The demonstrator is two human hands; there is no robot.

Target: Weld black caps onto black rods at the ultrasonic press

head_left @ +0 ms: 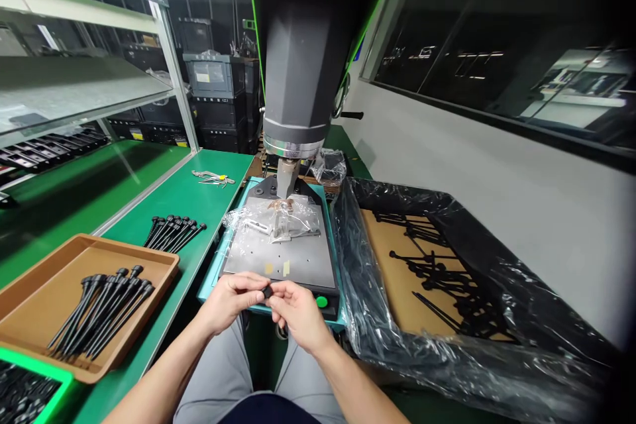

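My left hand (232, 299) and my right hand (299, 313) meet in front of the press machine's base. Between their fingertips they pinch a small black part (267, 291); most of it is covered by the fingers, so its exact kind does not show. Just beyond the hands lies the machine's grey metal plate (278, 262). On that plate a fixture wrapped in clear plastic film (293, 220) sits under the metal press head (287, 179). A round green button (322, 302) is close to my right hand, apart from it.
To the left, a brown tray (163, 271) holds several black rods with thick heads (106, 305). More such rods (173, 232) and some hand tools (212, 177) lie on the green table (218, 162). At right stands a plastic-lined box (370, 324) containing black rods (437, 271).
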